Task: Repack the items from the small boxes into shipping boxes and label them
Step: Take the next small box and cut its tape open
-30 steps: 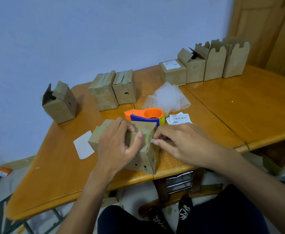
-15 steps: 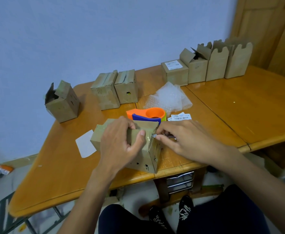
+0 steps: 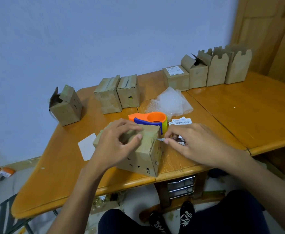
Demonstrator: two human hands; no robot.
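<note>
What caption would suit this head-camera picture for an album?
Left hand steadies a small cardboard box on the wooden table while the right hand works a small blade at its top edge.

I see a dull brown cardboard box [image 3: 143, 154] speckled with small dark holes along its lower face. Behind it the tape dispenser [image 3: 151, 119] is bright orange with a royal-blue band and a sliver of yellow-green at its edge. The bubble wrap [image 3: 171, 103] is clear, dotted with pale bubbles. The labels [image 3: 182, 121] are white with black barcode stripes. The table [image 3: 256, 112] is glossy orange-brown wood. A plain white paper slip [image 3: 87, 148] lies on it, and the wall [image 3: 104, 36] is flat pale blue.
</note>
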